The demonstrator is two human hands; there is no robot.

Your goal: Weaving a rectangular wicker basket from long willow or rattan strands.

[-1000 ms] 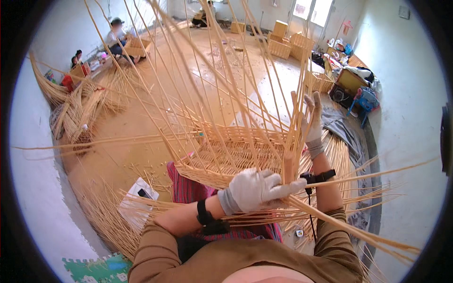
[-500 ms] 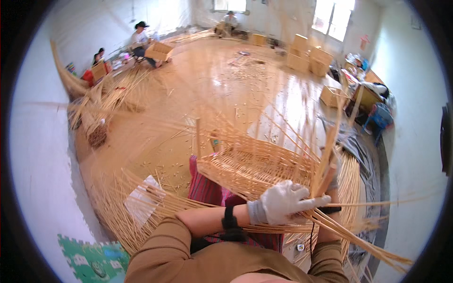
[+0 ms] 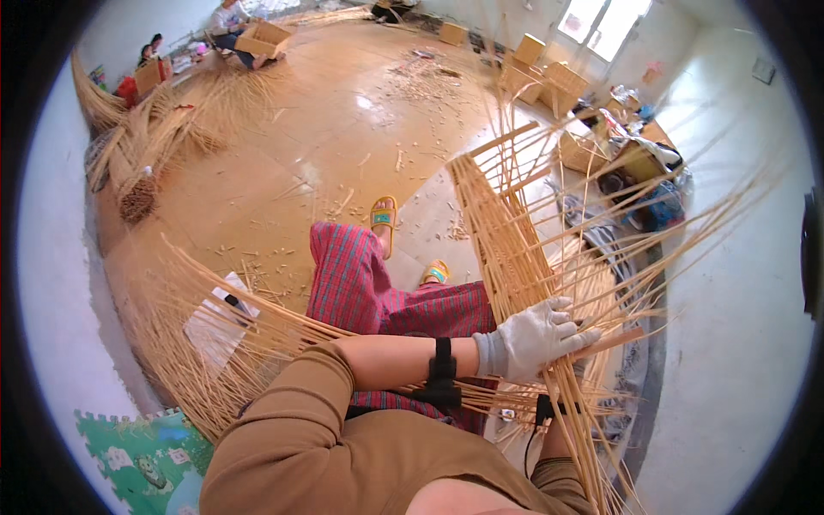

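My gloved left hand (image 3: 532, 342) reaches across my body and grips the near end of a half-woven willow basket (image 3: 502, 240), fingers bent over a wooden corner stick (image 3: 620, 339) and long strands. The basket is turned on its side at my right, loose stakes fanning out from it. My right hand (image 3: 577, 371) is mostly hidden behind my left hand and the strands, its fingers out of sight. Long willow rods (image 3: 249, 313) lie across from the left. My patterned trouser legs (image 3: 348, 275) and yellow slippers (image 3: 384, 215) show beneath.
Willow bundles (image 3: 163, 120) line the left wall. A seated person (image 3: 233, 30) with a box basket is at back left, another (image 3: 150, 51) behind. Several baskets (image 3: 562, 86) and piled belongings (image 3: 644, 163) stand at right. A foam mat (image 3: 137, 463) lies lower left; scraps dot the floor.
The basket has swung from across my lap to upright on its side at the right, uncovering my legs and slippers. Both hands went with it; my right hand dropped out of clear view.
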